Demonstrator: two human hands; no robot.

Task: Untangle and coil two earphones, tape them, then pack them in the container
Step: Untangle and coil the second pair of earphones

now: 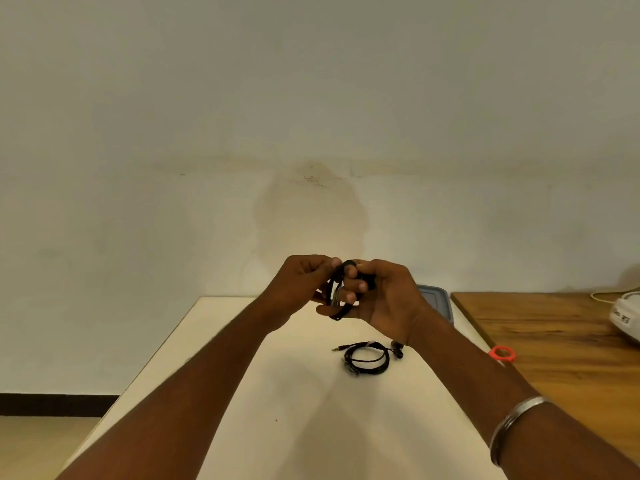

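Earphone coil (336, 315): L hand (298, 285), R hand (389, 301)

A pale cream, smooth-topped rectangular table (263, 393) carries a coiled black wired earphone (367, 356), its jack pointing left and its earbuds just right of the loop. At the far right corner stands a grey-lidded plastic container (437, 299), partly hidden. A brown wooden table (554, 334) adjoins on the right and bears a white plastic device (627, 317) at its far edge, while a small orange-red ring (503, 353) lies at the seam between the two tops.
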